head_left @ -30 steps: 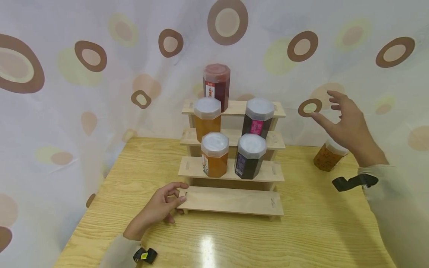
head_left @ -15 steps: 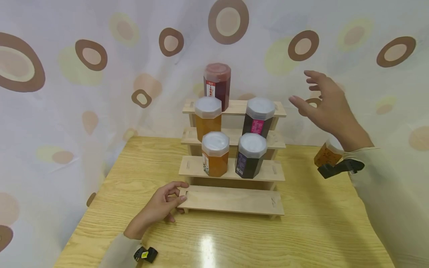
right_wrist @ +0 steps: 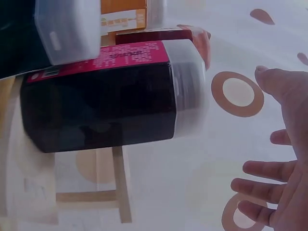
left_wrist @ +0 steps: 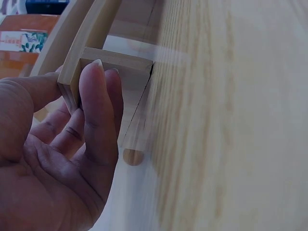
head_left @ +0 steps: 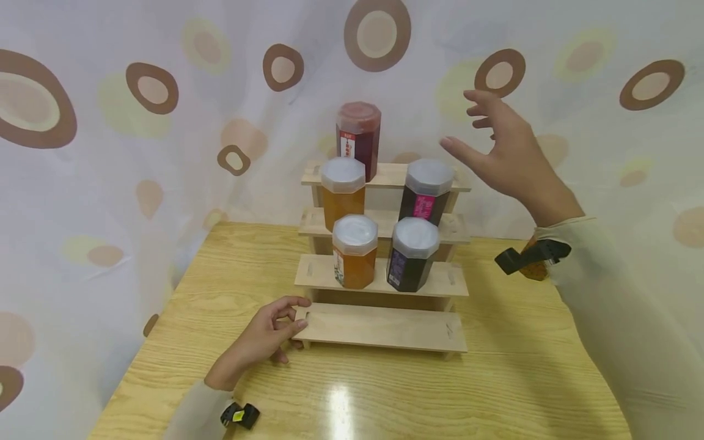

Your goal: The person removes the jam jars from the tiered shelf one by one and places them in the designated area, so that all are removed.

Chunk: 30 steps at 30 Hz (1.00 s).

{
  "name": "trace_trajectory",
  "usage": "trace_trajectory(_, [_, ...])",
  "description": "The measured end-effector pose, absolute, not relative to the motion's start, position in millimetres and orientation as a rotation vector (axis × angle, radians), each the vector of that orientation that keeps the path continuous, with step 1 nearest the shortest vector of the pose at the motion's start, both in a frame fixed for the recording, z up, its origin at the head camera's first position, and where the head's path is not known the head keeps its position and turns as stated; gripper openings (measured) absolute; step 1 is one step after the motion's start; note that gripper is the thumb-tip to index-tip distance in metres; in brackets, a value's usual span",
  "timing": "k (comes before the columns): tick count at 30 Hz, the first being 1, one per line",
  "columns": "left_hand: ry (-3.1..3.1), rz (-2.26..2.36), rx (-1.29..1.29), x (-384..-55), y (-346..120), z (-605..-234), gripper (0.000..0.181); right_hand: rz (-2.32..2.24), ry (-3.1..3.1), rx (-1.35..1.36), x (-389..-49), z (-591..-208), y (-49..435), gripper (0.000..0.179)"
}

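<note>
A stepped wooden display shelf [head_left: 379,327] stands on the table. My left hand [head_left: 261,333] grips the left end of its lowest step; in the left wrist view the fingers [left_wrist: 94,96] curl round the board's corner. My right hand [head_left: 506,146] is raised, holding nothing, thumb and fingers spread. It is nearest the dark jar with a pink label [head_left: 425,198] on the second-highest step. Beside that jar is an amber jar [head_left: 343,192]. A dark red jar [head_left: 359,143] sits on the top step. Another amber jar [head_left: 355,260] and a dark purple-labelled jar [head_left: 409,263] share the step above the lowest.
A brown speckled jar [head_left: 533,271] is on the table at the right, mostly hidden behind my right wrist. Behind the shelf hangs a patterned curtain [head_left: 308,128]. The wood-grain table [head_left: 242,263] extends around the shelf.
My right hand has moved left and up, from above the speckled jar towards the top of the shelf. My left hand keeps its grip on the lowest step.
</note>
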<state>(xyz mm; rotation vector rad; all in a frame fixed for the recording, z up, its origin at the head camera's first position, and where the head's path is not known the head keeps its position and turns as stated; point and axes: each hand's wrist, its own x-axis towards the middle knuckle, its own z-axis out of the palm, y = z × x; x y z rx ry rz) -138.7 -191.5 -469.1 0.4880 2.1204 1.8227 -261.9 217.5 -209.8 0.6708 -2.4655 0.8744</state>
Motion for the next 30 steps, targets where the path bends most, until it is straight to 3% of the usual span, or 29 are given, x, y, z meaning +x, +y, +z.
trace_trajectory(9, [2.115, 1.827, 0.507, -138, -192, -472, 0.040, 0.960, -2.589, 0.632, -277, -199, 191, 0.082])
trace_trajectory(30, [2.112, 1.826, 0.493, -139, -193, -470, 0.039, 0.765, -2.619, 0.807, -294, -189, 138, 0.076])
